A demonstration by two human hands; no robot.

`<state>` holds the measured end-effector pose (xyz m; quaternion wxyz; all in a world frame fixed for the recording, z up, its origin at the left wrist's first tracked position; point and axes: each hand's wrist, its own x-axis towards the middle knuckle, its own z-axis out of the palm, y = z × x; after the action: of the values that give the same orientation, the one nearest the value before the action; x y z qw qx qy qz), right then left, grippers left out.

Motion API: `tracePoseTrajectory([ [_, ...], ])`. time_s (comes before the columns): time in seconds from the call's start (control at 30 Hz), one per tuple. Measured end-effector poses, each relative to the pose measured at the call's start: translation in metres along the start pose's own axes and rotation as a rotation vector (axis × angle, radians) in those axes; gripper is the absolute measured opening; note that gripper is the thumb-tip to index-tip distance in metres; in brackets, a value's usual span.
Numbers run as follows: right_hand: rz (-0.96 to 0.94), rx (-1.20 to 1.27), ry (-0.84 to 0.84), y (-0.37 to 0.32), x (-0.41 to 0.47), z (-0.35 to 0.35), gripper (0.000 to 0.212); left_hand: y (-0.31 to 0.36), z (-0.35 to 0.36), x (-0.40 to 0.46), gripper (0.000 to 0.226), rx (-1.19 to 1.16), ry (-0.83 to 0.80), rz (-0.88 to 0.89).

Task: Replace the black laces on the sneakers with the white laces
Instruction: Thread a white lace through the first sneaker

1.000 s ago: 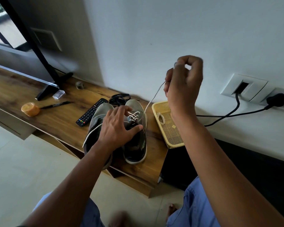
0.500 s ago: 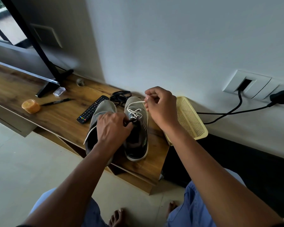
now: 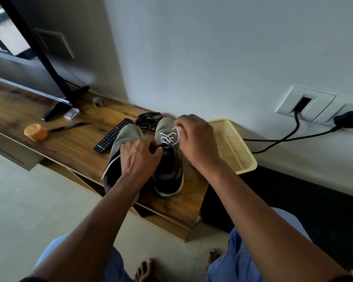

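— Lowered since a second ago: right hand [image 3: 194, 139], down from high against the wall to just beside the right sneaker [image 3: 168, 157], fingers curled and pinching the free end of the white lace [image 3: 168, 138] near the toe.

— And resting on what?

— Sitting on the wooden shelf [image 3: 69, 143], toe toward the wall, pressed up beside the left sneaker [image 3: 120, 159]. Showing grey at the toe, darker at the heel, with a white sole edge and several white crossings already threaded over the tongue.

— Left hand [image 3: 140, 157]?

— Covering the gap between the two shoes, fingers curled at the lower eyelets, possibly pinching the other lace end; too shadowed there to tell. Hardly shifted over the last second.

— Hidden otherwise?

— Blocking most of the left sneaker's opening with the left wrist; trailing out along its outer side, one white strand [image 3: 110, 166]. Lying tangled behind the toes, half hidden, a dark bundle that looks like the black laces [image 3: 148, 120].

— Around them?

— Lying left of the shoes, a remote control [image 3: 112, 137]; further left, a pen [image 3: 69, 126] and an orange round container [image 3: 35, 132]. Sitting just right of the right hand, a yellow mesh basket [image 3: 232, 147], now showing more of itself than a second ago. Cut off at the top left, a television stand [image 3: 55, 106].
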<state>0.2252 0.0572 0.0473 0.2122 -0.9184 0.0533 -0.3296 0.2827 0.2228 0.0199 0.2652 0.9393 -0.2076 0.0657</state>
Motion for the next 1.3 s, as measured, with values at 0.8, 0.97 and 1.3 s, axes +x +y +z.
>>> tracePoseTrajectory([
  [0.8, 0.003, -0.096, -0.329, -0.015, -0.021, 0.029, 0.028, -0.009, -0.015, 0.009, 0.006, -0.207, -0.19, -0.13],
  [0.97, -0.016, -0.09, -0.373, -0.016, -0.021, 0.028, 0.032, -0.009, -0.016, 0.008, 0.009, -0.222, -0.181, -0.102],
  [1.3, 0.072, -0.071, -0.361, -0.01, -0.019, 0.028, 0.028, -0.01, -0.02, 0.007, 0.013, -0.225, -0.189, 0.005],
])
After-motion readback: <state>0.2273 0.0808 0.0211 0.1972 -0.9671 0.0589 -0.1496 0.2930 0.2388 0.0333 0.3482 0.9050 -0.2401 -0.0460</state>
